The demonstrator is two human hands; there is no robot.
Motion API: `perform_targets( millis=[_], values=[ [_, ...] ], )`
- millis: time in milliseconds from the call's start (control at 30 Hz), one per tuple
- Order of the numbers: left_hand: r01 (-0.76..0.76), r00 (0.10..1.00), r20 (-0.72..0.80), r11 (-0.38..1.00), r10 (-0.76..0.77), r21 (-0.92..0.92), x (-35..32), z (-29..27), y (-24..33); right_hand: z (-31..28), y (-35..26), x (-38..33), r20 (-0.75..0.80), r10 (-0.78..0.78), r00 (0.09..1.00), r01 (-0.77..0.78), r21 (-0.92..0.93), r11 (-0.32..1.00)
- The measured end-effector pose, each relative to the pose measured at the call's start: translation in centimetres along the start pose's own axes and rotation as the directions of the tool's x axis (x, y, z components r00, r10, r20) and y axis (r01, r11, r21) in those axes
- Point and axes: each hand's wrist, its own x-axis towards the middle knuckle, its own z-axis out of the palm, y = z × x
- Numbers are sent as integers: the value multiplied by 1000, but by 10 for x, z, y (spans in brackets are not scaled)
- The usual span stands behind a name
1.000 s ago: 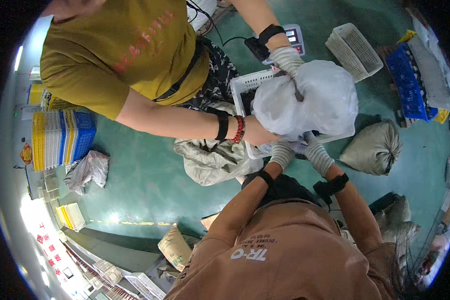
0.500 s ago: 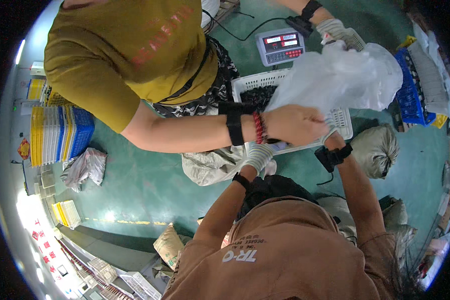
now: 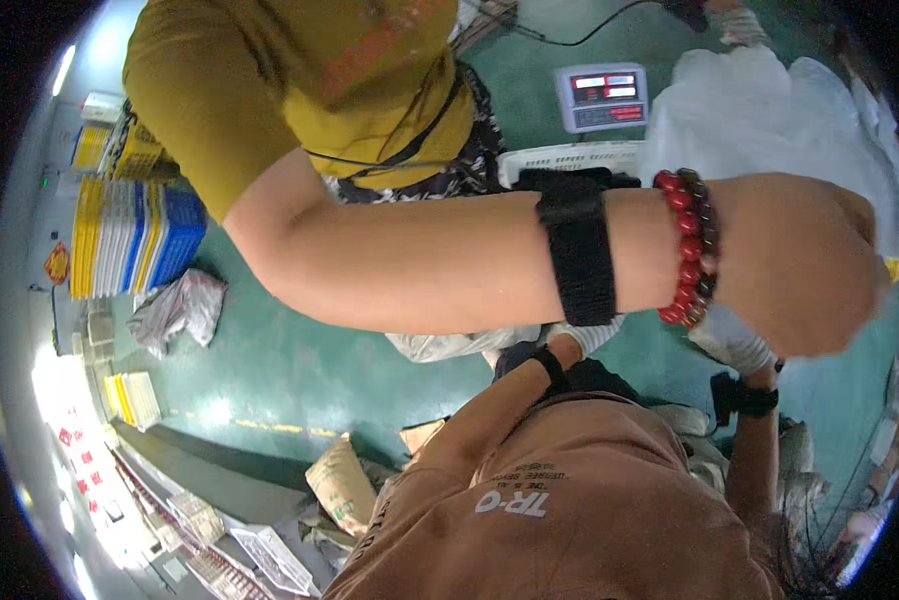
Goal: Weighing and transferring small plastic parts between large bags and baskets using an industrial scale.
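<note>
Forearm of a co-worker (image 3: 450, 260) in a mustard shirt is stretching across the middle of the view, wearing a black wrist strap (image 3: 577, 250) and a red bead bracelet (image 3: 688, 245), and it is blocking most of what lies behind it. The co-worker's hand (image 3: 800, 265) is curling into a closed fist near the right rim; whether it is gripping anything cannot be told.

The left hand (image 3: 585, 335), in a pale glove, is poking out just under that forearm, and only a sliver of it is showing, so how far it is opening cannot be told. The right hand (image 3: 735, 340), also gloved, is sitting just below the fist and is half hidden by it; its grip cannot be told either.

The white plastic bag (image 3: 770, 120) is bulging at the upper right, above and behind the forearm, and contact between it and the gloved hands is not showing. A weighing scale (image 3: 602, 97) with a lit red display is standing just to the bag's left, with a white slotted basket (image 3: 570, 160) just below it.

A grey sack (image 3: 450, 345) is lying under the forearm. Well apart to the left, a stack of yellow and blue crates (image 3: 135, 235) is lining the edge, with a crumpled silvery bag (image 3: 180, 310) just below it. The green floor (image 3: 300, 370) is lying open between that stack and the person's brown shirt, while a tan paper sack (image 3: 340, 485) is leaning at the lower edge.
</note>
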Motion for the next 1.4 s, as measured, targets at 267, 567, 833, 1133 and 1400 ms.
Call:
perform_targets(
  millis=[267,567,833,1133,1400],
  values=[
    [199,954,171,945,-247,258,-60,71,-55,47,-14,-23,75,27,997,-33,90,995],
    [294,955,-56,953,-291,69,-63,50,-78,56,-29,-20,41,-57,998,55,53,997],
    [177,958,155,923,-242,342,-79,23,-54,114,-14,26,23,-390,920,340,-541,769],
    [301,941,-76,920,-328,-250,-235,40,-138,200,-11,-5,285,-446,849,499,-152,853],
    [176,883,-52,432,-467,-885,-336,-56,-38,323,-3,-69,842,-240,483,400,32,916]
  ],
)
